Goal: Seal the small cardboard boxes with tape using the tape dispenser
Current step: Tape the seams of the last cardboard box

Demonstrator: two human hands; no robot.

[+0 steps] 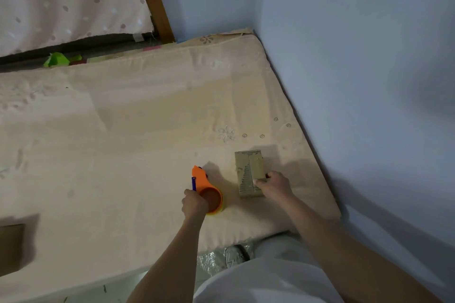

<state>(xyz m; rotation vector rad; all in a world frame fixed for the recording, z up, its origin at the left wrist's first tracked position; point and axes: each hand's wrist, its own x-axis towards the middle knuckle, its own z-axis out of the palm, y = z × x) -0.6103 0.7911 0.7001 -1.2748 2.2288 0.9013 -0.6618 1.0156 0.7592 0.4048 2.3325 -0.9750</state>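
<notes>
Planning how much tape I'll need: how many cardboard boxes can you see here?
2. One small box lies on the mattress under the right hand; another box sits at the left edge, cut off. Others may lie outside view.

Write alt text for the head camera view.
A person's left hand grips an orange tape dispenser on a beige mattress, while the right hand holds a small cardboard box beside it. Blue walls meet behind.
</notes>
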